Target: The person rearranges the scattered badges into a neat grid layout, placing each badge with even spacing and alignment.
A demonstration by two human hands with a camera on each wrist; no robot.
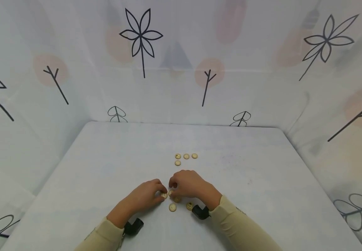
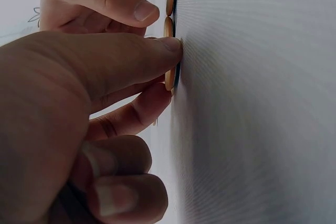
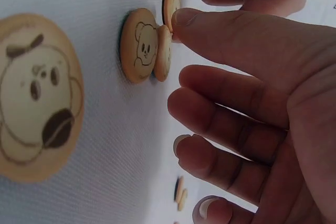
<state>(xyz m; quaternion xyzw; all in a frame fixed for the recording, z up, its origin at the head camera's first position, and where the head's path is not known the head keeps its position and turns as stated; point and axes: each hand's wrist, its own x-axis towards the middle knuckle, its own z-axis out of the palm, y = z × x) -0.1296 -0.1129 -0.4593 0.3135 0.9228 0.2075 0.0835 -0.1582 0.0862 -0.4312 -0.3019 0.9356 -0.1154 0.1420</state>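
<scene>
My left hand (image 1: pixel 144 196) pinches a round tan disc (image 1: pixel 164 195) between thumb and finger, low at the white table surface. In the left wrist view the thumb covers part of that disc (image 2: pixel 169 80). My right hand (image 1: pixel 191 183) is just to the right, its fingers loosely bent and apart, with nothing plainly gripped. Its thumb (image 3: pixel 210 30) comes close to the left hand's disc; whether it touches is unclear. Beside it, a disc printed with a bear (image 3: pixel 139 45) overlaps another disc (image 3: pixel 163 53). Nearer me lie a disc (image 1: pixel 172 207) and a bow-wearing bear disc (image 3: pixel 39 98).
Farther up the white table (image 1: pixel 130 146), three discs form a row, with the middle disc (image 1: pixel 186 156) between two others. A single disc (image 1: pixel 177 162) lies below the row's left end. Patterned white cloth (image 1: pixel 174 94) hangs around the table's back and sides.
</scene>
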